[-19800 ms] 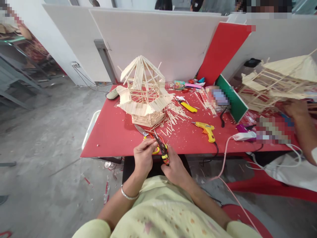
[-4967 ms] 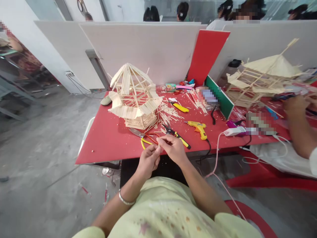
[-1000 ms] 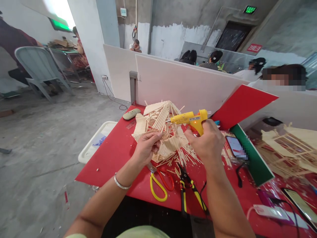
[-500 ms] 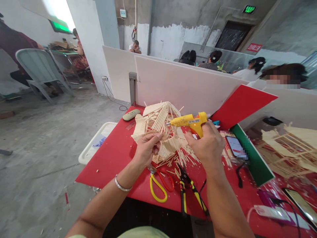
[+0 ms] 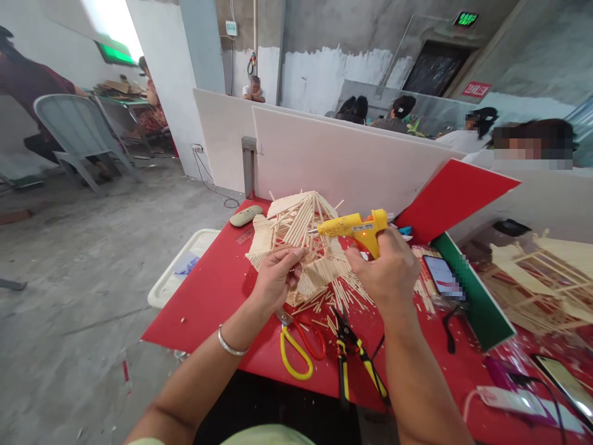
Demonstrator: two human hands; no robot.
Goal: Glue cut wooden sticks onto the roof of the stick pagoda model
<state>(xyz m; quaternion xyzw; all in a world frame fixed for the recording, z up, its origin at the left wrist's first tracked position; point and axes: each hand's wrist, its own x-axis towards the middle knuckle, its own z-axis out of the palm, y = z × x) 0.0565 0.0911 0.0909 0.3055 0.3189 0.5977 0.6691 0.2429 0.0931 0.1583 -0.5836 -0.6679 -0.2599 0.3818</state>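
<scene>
A model house of thin wooden sticks [image 5: 296,238] stands on the red table [image 5: 213,296]. My left hand [image 5: 274,278] pinches a short stick against the front of the model's roof. My right hand [image 5: 386,269] grips a yellow glue gun [image 5: 352,227], its nozzle pointing left at the roof just above my left fingers. The gun's indicator glows orange.
Scissors with yellow and red handles [image 5: 299,343] and black-yellow cutters [image 5: 352,355] lie near the front edge among loose sticks [image 5: 340,296]. A phone [image 5: 440,275], a green board [image 5: 477,300] and another stick model [image 5: 542,278] are at right. White partitions [image 5: 343,161] stand behind; other people sit beyond.
The glue gun has dropped slightly and its nozzle has moved closer to the roof by my left fingers. My left hand has stayed on the model.
</scene>
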